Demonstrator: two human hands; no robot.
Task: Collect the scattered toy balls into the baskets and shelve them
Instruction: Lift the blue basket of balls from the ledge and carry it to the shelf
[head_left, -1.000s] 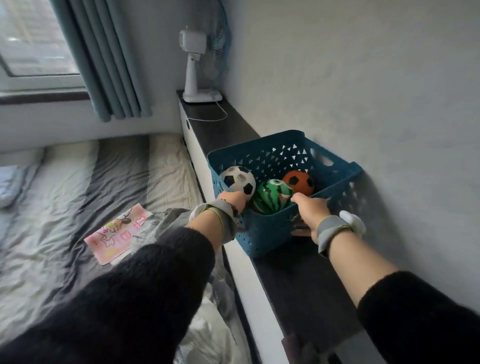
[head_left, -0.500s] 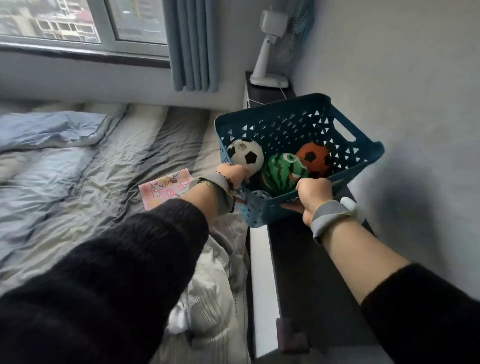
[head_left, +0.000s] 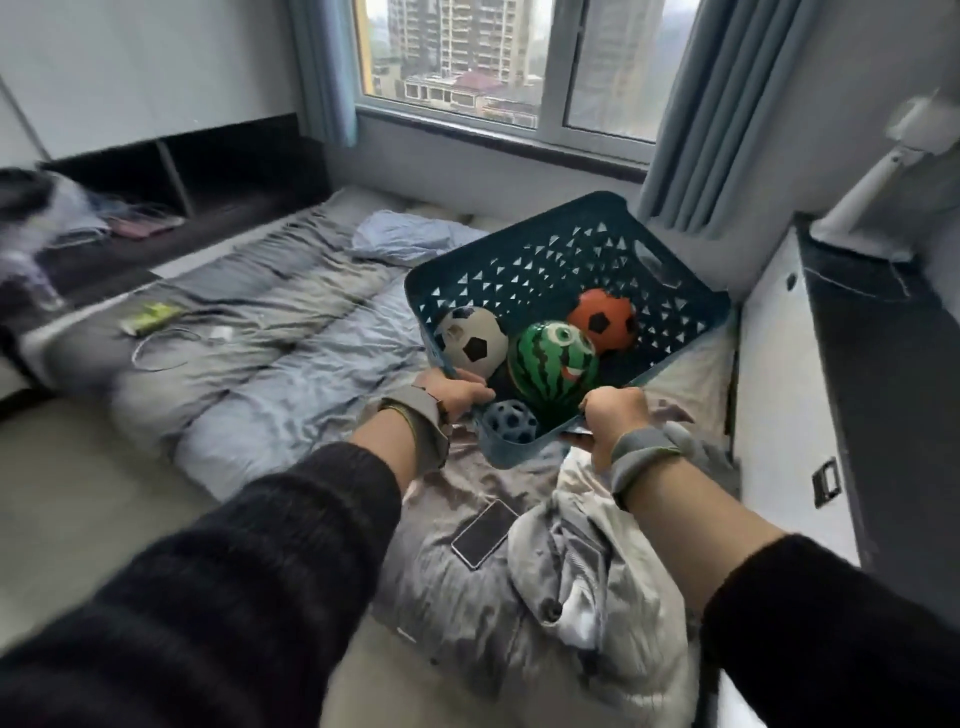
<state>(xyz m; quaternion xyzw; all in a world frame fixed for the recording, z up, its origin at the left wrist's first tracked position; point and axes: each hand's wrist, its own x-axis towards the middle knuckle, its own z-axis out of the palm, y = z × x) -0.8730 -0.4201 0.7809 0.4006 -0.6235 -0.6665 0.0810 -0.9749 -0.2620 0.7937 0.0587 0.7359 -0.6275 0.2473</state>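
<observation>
I had the blue basket (head_left: 540, 270) held above the bed (head_left: 270, 332), my left hand (head_left: 454, 397) and right hand (head_left: 615, 421) each clamped on its near rim. Inside lay a white football (head_left: 472, 340), watermelon ball (head_left: 553, 361), orange ball (head_left: 602, 319) and small holed ball (head_left: 509, 421).

A big window (head_left: 498, 62) is on the far wall, with tall buildings outside. Blue curtains (head_left: 727, 104) hang beside it. A low bed (head_left: 270, 322) with grey covers is below. A dark shelf (head_left: 171, 171) is far left. A white fan (head_left: 883, 192) stands on the right.
</observation>
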